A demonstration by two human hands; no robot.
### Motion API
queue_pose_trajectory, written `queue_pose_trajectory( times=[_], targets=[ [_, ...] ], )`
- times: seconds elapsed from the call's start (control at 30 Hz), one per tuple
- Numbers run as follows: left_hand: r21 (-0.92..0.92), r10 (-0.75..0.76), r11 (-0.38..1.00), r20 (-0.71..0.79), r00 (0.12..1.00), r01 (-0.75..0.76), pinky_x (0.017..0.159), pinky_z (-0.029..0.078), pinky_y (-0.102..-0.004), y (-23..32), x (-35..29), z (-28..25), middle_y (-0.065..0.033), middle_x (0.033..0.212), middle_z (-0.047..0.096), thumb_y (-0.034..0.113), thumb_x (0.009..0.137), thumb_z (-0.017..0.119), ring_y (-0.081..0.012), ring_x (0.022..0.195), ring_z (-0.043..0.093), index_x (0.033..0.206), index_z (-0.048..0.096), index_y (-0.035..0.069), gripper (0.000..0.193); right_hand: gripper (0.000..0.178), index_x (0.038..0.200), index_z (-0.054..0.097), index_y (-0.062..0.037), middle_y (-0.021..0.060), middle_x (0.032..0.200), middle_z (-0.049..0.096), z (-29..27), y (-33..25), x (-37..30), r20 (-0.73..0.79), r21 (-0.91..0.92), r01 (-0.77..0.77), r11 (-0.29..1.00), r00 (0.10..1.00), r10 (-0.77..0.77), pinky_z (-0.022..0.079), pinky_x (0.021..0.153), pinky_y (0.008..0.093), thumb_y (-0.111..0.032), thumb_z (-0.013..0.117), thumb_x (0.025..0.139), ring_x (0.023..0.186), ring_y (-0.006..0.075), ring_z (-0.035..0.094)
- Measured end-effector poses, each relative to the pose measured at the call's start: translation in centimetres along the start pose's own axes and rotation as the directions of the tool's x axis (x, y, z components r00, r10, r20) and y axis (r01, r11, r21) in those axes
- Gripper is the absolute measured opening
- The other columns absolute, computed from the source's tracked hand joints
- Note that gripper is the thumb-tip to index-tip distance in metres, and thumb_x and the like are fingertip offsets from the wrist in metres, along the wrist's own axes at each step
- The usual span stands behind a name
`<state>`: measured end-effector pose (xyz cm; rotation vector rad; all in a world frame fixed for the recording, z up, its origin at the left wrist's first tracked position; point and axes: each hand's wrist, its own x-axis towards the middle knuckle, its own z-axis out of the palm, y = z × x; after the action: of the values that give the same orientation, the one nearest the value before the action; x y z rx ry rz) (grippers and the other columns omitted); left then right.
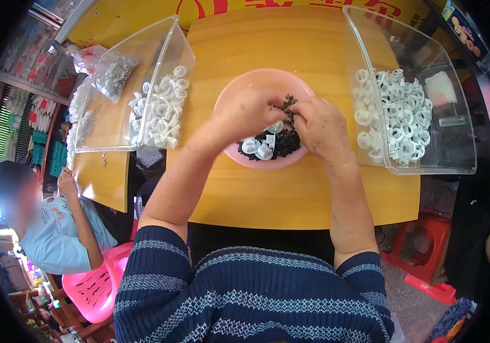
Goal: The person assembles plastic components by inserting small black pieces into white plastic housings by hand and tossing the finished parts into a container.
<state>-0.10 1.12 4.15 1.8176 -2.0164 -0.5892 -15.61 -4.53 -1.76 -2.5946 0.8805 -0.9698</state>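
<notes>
A pink round bowl (244, 86) stands on the table between my arms. Inside it lie many small black pieces (288, 146), with several white plastic ring-shaped parts (264, 151) on top at the near left. Over the bowl's left half, my left hand (253, 111) has its fingers curled closed toward the middle. Facing it, my right hand (321, 128) is closed with thumb and fingertips pinched above the black pieces. The fingertips nearly meet, and whatever lies between them is too small or hidden to make out.
A clear plastic bin (168, 48) on the left holds white ring parts and a bag of small grey pieces (116, 77). Another clear bin (371, 57) on the right holds more white rings (402, 117). A person (65, 234) sits at a table on the left.
</notes>
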Motion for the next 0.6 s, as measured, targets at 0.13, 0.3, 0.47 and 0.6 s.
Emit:
queue_pose_trajectory(
  times=[0.13,0.3,0.47,0.6],
  targets=[
    [0.280,-0.110,0.952,-0.059,0.992,0.122,0.072,0.045,-0.0370,0.1,-1.0,2.6,-0.0094,0.088,0.058,0.026,0.073,0.058,-0.0264,0.084,0.056,0.087,0.061,0.012,0.020,0.006,0.068,0.059,-0.0104,0.0046,0.072,0.056,0.4,-0.8,-0.3,0.173,-0.240,0.057,0.969,0.985,-0.015,0.039,0.065,0.0352,-0.011,0.053,0.068,0.075,0.0210,0.055],
    [-0.273,-0.150,0.958,-0.209,0.966,0.090,0.059,0.045,-0.0317,-1.9,-1.5,0.9,-0.0065,0.070,0.061,0.016,0.074,0.057,-0.0212,0.064,0.057,0.074,0.062,0.004,0.013,0.005,0.069,0.060,-0.0109,0.0032,0.072,0.055,0.6,-0.8,-0.3,0.231,-0.245,0.072,0.967,0.973,-0.014,0.037,0.066,0.0358,-0.011,0.055,0.067,0.077,0.0201,0.053],
    [-0.924,-0.320,0.315,0.112,0.941,0.217,0.045,0.040,-0.0180,-3.5,-1.6,0.6,0.0009,0.071,0.058,0.019,0.079,0.059,-0.0057,0.057,0.051,0.080,0.060,0.004,0.014,0.002,0.068,0.059,-0.0107,0.0027,0.070,0.054,0.7,-1.0,0.1,0.314,-0.210,0.085,0.974,0.949,-0.015,0.036,0.066,0.0365,-0.012,0.058,0.066,0.076,0.0207,0.053],
    [-0.988,-0.218,-0.122,0.123,0.968,0.098,0.047,0.051,-0.0232,-4.1,-1.2,1.3,-0.0062,0.077,0.060,0.015,0.081,0.055,-0.0142,0.066,0.061,0.087,0.056,0.003,0.013,0.003,0.067,0.060,-0.0098,0.0041,0.068,0.055,0.6,-1.2,-0.1,0.298,-0.118,0.137,0.984,0.950,-0.096,0.037,0.064,0.0363,-0.012,0.058,0.067,0.073,0.0219,0.053]
  ],
)
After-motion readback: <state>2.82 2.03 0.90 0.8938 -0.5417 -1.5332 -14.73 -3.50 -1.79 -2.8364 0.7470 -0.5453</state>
